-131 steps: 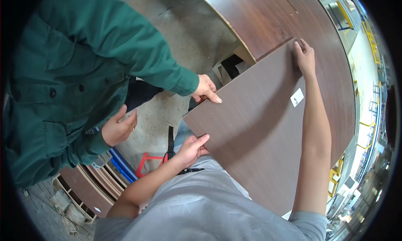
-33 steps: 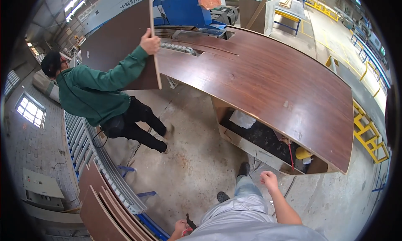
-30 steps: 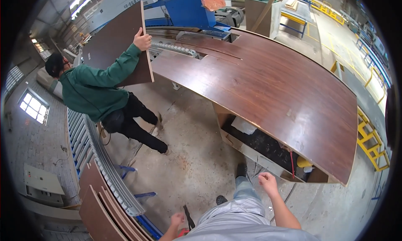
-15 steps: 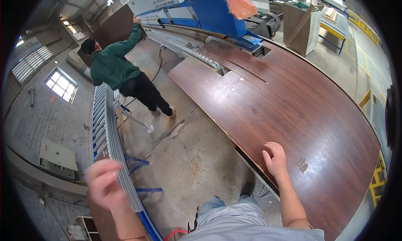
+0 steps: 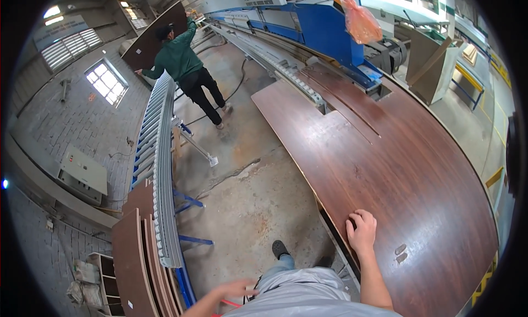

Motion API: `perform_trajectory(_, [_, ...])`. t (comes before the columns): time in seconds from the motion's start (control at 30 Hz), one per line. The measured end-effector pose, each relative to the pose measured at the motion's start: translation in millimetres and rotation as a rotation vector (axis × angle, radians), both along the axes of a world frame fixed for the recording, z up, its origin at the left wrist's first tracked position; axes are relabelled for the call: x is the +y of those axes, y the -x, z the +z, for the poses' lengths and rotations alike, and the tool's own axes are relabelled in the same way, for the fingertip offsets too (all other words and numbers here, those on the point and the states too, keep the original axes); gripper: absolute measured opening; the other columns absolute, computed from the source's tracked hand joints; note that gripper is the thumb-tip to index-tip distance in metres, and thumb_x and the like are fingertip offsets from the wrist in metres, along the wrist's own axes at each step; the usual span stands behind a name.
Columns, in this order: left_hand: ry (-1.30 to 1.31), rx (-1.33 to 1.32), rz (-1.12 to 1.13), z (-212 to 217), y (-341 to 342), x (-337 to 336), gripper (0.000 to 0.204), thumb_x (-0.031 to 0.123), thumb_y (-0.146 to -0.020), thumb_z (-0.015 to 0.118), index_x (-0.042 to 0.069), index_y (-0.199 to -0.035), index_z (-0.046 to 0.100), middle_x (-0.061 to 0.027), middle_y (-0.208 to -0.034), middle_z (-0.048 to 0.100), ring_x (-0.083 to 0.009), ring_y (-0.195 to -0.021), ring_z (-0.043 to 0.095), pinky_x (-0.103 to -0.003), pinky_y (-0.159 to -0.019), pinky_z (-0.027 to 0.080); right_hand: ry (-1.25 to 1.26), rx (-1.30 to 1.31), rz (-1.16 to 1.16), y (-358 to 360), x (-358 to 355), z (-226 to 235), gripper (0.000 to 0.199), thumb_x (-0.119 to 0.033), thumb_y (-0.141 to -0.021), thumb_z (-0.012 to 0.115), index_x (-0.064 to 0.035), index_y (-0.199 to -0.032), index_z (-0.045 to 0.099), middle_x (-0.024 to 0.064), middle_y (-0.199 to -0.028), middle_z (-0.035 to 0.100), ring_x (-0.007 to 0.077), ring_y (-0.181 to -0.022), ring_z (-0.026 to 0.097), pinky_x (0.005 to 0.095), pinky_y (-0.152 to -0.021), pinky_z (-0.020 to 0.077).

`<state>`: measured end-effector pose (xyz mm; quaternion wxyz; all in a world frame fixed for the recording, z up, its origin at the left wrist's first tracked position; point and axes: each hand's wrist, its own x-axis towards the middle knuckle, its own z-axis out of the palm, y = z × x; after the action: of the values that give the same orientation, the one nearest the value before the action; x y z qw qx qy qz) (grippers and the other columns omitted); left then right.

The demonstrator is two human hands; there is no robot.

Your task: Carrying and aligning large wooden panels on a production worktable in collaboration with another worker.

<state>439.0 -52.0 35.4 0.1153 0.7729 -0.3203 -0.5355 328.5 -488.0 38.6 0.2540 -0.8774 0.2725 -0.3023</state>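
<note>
Resting, it seems, at the left edge of the brown worktop (image 5: 429,179), toward its near end, our right hand (image 5: 362,233) is empty, its fingers loosely curled with thumb apart; our left hand (image 5: 236,288), slightly blurred, is low by our grey shirt, fingers stretched out, holding nothing that we can see; two dark patches (image 5: 401,254) lie right of our right hand; past the worktop's far left corner we see a co-worker in green (image 5: 179,55) gripping a tilted brown panel (image 5: 144,47); brown boards (image 5: 131,251) stand beside the near end of the roller conveyor (image 5: 165,207).
</note>
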Motion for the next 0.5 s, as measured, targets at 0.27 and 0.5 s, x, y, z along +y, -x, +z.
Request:
perform_trajectory(0.27, [0.003,0.161,1.113,-139.8,42.2,71.6,0.052,0.044,-0.09,0.053,0.001,-0.12,0.055,-0.0164,-0.116,0.059,-0.0277,-0.106,0.057,-0.034,-0.094,0.044,0.038,0.063,0.017,-3.7,2.5,0.9,0.018,-0.014,-0.073,0.068,-0.0062,-0.089,0.067,0.0098,-0.103,0.059,0.0276,-0.103,0.054,0.0404,-0.09,0.0392])
perform_trajectory(0.5, [0.029,0.117,1.298,-138.7,48.9,65.1,0.045,0.039,-0.09,0.053,0.002,-0.115,0.057,-0.0156,-0.108,0.062,-0.0258,-0.098,0.06,-0.035,-0.087,0.047,0.083,0.068,0.055,-3.8,4.6,-1.0,0.019,-0.013,-0.074,0.067,-0.0062,-0.091,0.065,0.0112,-0.106,0.058,0.0293,-0.103,0.054,0.0412,-0.09,0.039])
